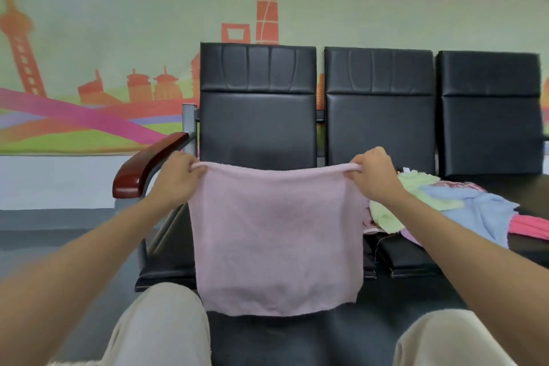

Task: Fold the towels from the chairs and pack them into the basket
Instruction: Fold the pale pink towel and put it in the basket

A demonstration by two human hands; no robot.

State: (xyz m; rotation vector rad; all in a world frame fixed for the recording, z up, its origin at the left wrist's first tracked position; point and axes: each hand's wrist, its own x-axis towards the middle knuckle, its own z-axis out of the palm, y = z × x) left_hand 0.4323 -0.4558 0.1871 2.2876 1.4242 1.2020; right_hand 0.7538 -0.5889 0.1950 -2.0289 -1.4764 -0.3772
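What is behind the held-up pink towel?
Behind the pink towel stands the leftmost black chair; its backrest shows above. Most of its seat is covered, so anything there is hidden.

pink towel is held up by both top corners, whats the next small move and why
Probably bring the left hand and right hand together so the top corners meet, folding the pink towel in half. It hangs spread flat in front of the chair, each hand pinching one top corner.
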